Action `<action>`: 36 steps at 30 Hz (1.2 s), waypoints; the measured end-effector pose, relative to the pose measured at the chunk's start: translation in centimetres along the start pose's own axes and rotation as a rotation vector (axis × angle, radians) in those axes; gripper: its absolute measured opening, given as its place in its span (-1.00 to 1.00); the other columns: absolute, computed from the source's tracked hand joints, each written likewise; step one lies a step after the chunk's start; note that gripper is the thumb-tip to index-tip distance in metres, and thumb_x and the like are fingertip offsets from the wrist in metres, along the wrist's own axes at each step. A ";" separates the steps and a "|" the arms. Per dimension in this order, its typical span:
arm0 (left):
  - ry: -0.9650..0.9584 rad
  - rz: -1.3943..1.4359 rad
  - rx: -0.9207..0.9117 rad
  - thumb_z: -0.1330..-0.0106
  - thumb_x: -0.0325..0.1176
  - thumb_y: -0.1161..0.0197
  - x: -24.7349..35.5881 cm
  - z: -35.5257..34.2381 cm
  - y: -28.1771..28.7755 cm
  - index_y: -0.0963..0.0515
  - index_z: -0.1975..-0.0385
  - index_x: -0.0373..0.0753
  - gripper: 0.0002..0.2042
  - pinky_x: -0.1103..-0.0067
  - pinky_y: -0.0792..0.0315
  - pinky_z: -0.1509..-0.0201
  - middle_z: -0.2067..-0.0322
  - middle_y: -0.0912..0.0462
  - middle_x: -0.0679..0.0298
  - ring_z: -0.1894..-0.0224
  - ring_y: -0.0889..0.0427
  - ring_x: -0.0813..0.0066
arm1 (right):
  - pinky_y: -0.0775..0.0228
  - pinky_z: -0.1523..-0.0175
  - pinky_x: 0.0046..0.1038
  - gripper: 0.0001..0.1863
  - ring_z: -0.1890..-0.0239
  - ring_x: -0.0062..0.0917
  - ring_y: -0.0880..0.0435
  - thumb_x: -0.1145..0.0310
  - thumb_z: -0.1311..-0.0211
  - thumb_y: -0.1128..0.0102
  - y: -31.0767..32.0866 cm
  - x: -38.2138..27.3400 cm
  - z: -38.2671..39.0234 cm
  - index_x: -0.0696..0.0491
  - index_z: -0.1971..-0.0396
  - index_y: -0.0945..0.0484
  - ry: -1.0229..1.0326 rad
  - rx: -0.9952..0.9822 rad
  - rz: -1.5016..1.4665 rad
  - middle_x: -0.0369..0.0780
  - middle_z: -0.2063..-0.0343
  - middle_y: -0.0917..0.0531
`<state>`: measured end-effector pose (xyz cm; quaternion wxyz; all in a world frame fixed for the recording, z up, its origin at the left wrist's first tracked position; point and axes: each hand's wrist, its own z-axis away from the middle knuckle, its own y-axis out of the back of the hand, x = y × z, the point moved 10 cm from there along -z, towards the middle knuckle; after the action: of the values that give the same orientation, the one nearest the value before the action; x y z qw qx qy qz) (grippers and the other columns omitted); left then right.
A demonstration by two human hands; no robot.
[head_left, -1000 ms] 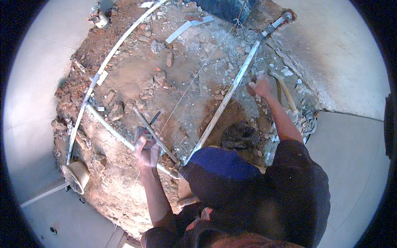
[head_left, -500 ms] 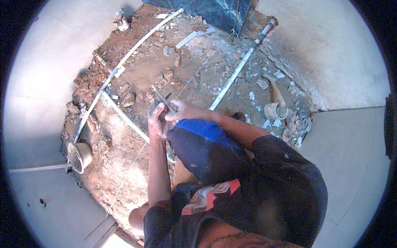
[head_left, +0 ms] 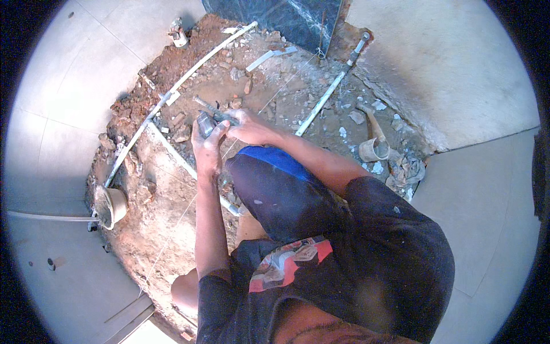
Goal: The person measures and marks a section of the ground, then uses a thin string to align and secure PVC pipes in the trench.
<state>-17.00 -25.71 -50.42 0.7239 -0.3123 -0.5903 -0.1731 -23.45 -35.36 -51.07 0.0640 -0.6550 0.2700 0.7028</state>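
Just above the frame's centre, your left hand (head_left: 206,146) curls closed around a small grey tool (head_left: 205,122), and your right hand (head_left: 245,125) meets it there, fingers pinched on the tool's dark metal end. Both hover over a dug-up patch of rubble (head_left: 172,189). White pipes (head_left: 321,103) cross the dirt, and a cup (head_left: 373,149) lies at right.
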 end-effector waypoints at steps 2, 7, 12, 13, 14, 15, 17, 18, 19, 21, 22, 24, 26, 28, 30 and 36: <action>0.000 0.022 0.002 -0.03 -0.45 -0.32 1.0 0.5 -0.4 -0.39 0.22 -0.26 -0.68 0.60 -0.45 0.25 0.38 -0.49 0.33 0.36 -0.52 0.55 | -0.39 0.27 -0.40 -0.69 0.38 -0.46 -0.59 0.33 0.15 -0.18 0.1 -0.9 -0.1 0.16 0.34 -0.54 0.050 -0.031 -0.049 -0.15 0.47 -0.62; -0.055 0.084 -0.029 -0.04 -0.45 -0.30 3.9 1.4 -0.4 -0.38 0.20 -0.27 -0.67 0.57 -0.49 0.25 0.36 -0.50 0.30 0.35 -0.54 0.52 | -0.39 0.25 -0.44 -0.71 0.36 -0.51 -0.57 0.35 0.14 -0.18 -0.1 -3.6 0.3 0.15 0.35 -0.56 0.093 -0.043 -0.182 -0.19 0.44 -0.63; -0.064 0.109 0.011 -0.08 -0.40 -0.27 5.5 2.1 0.0 -0.38 0.21 -0.31 -0.69 0.55 -0.50 0.23 0.34 -0.53 0.23 0.35 -0.56 0.47 | -0.39 0.25 -0.45 -0.68 0.38 -0.51 -0.57 0.36 0.13 -0.18 0.7 -6.4 0.8 0.15 0.29 -0.57 0.160 0.026 -0.192 -0.19 0.45 -0.63; -0.088 0.081 -0.013 -0.13 -0.27 -0.23 5.8 2.1 -0.1 -0.43 0.19 -0.25 -0.70 0.48 -0.45 0.19 0.25 -0.55 0.21 0.23 -0.53 0.43 | -0.37 0.29 -0.50 -0.68 0.41 -0.57 -0.55 0.37 0.09 -0.19 0.6 -6.7 0.7 0.15 0.26 -0.56 0.173 0.021 -0.192 -0.22 0.47 -0.61; -0.086 0.101 0.006 -0.14 -0.27 -0.22 5.8 2.0 0.4 -0.43 0.20 -0.25 -0.71 0.47 -0.45 0.19 0.25 -0.55 0.21 0.22 -0.53 0.43 | -0.36 0.33 -0.54 -0.68 0.45 -0.62 -0.52 0.38 0.06 -0.19 0.4 -7.0 0.4 0.14 0.23 -0.56 0.185 0.015 -0.192 -0.25 0.50 -0.59; -0.085 0.121 0.027 -0.15 -0.26 -0.21 5.9 1.8 1.1 -0.43 0.21 -0.24 -0.72 0.46 -0.45 0.18 0.24 -0.54 0.21 0.22 -0.53 0.42 | -0.34 0.38 -0.59 -0.68 0.48 -0.68 -0.50 0.39 0.02 -0.20 0.4 -7.7 0.3 0.14 0.20 -0.55 0.198 0.009 -0.192 -0.29 0.52 -0.56; -0.108 0.166 0.090 -0.20 -0.24 -0.17 6.3 1.9 2.1 -0.44 0.24 -0.21 -0.77 0.45 -0.48 0.24 0.28 -0.55 0.20 0.27 -0.56 0.38 | -0.36 0.36 -0.53 -0.74 0.47 -0.60 -0.54 0.34 0.00 -0.17 0.9 -7.9 0.8 0.14 0.29 -0.57 0.078 0.055 -0.353 -0.25 0.53 -0.60; -0.089 0.170 0.098 -0.20 -0.24 -0.18 6.3 1.9 2.2 -0.43 0.24 -0.23 -0.76 0.47 -0.50 0.29 0.31 -0.56 0.21 0.32 -0.56 0.40 | -0.37 0.36 -0.50 -0.75 0.46 -0.57 -0.56 0.31 -0.02 -0.16 1.4 -8.2 1.3 0.15 0.34 -0.58 0.017 0.084 -0.427 -0.24 0.53 -0.62; -0.072 0.171 0.112 -0.19 -0.24 -0.18 6.4 1.8 2.8 -0.42 0.23 -0.24 -0.75 0.49 -0.51 0.33 0.34 -0.56 0.22 0.37 -0.56 0.42 | -0.27 0.55 -0.58 -0.76 0.61 -0.68 -0.47 0.23 -0.14 -0.12 1.3 -8.4 1.6 0.09 0.33 -0.57 -0.018 0.080 -0.508 -0.33 0.62 -0.54; -0.049 0.206 0.127 -0.21 -0.21 -0.17 6.2 1.4 4.1 -0.41 0.21 -0.25 -0.72 0.55 -0.49 0.47 0.36 -0.57 0.20 0.43 -0.57 0.45 | -0.17 0.65 -0.63 -0.74 0.70 -0.75 -0.36 0.15 -0.18 -0.10 0.5 -9.1 2.5 0.05 0.36 -0.54 -0.091 0.037 -0.672 -0.40 0.68 -0.45; -0.065 0.212 0.117 -0.22 -0.17 -0.15 6.3 1.3 4.6 -0.42 0.22 -0.23 -0.72 0.55 -0.47 0.48 0.37 -0.58 0.21 0.44 -0.57 0.44 | -0.12 0.70 -0.65 -0.73 0.74 -0.78 -0.31 0.12 -0.20 -0.09 -0.4 -9.4 3.0 0.03 0.37 -0.53 -0.128 0.010 -0.758 -0.43 0.70 -0.41; -0.088 0.237 0.083 -0.26 -0.08 -0.11 6.4 0.9 5.1 -0.44 0.25 -0.18 -0.71 0.55 -0.41 0.49 0.39 -0.59 0.22 0.45 -0.56 0.43 | -0.04 0.76 -0.68 -0.71 0.77 -0.83 -0.24 0.08 -0.25 -0.01 -1.4 -10.9 4.3 -0.01 0.47 -0.44 -0.025 -0.015 -0.789 -0.48 0.73 -0.32; -0.070 0.221 0.083 -0.29 -0.05 -0.05 5.8 0.2 6.1 -0.44 0.18 -0.18 -0.68 0.57 -0.36 0.47 0.36 -0.59 0.24 0.44 -0.55 0.47 | -0.03 0.75 -0.66 -0.72 0.78 -0.81 -0.24 0.10 -0.26 0.01 -2.7 -11.2 5.6 -0.01 0.48 -0.44 -0.080 -0.063 -0.808 -0.48 0.74 -0.32; -0.077 0.286 0.093 -0.29 -0.08 -0.06 6.3 -0.1 6.3 -0.43 0.13 -0.19 -0.67 0.58 -0.35 0.44 0.33 -0.59 0.24 0.41 -0.54 0.47 | -0.03 0.72 -0.64 -0.72 0.76 -0.79 -0.24 0.11 -0.27 0.02 -3.8 -11.8 6.7 -0.02 0.51 -0.43 -0.140 -0.082 -0.850 -0.48 0.75 -0.29; -0.082 0.292 0.117 -0.25 -0.16 -0.12 6.3 -0.6 6.9 -0.41 0.13 -0.20 -0.70 0.60 -0.38 0.50 0.33 -0.59 0.22 0.44 -0.55 0.47 | 0.08 0.73 -0.70 -0.64 0.77 -0.86 -0.13 0.12 -0.35 0.12 -5.7 -11.2 7.3 0.06 0.04 -0.42 -0.211 -0.205 -0.887 -0.52 0.73 -0.20; 0.017 0.316 0.113 -0.17 -0.25 -0.22 3.4 -3.2 9.7 -0.38 0.08 -0.23 -0.64 0.58 -0.43 0.42 0.25 -0.54 0.19 0.41 -0.53 0.42 | -0.03 0.63 -0.66 -0.71 0.70 -0.82 -0.22 0.17 -0.33 0.07 -6.8 -5.4 4.0 0.07 0.16 -0.46 -0.213 -0.072 -0.640 -0.49 0.70 -0.28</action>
<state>-7.81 -20.20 -49.89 0.7636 -0.3585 -0.5364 -0.0263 -23.21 -26.32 -47.96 0.2857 -0.6314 0.0175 0.7207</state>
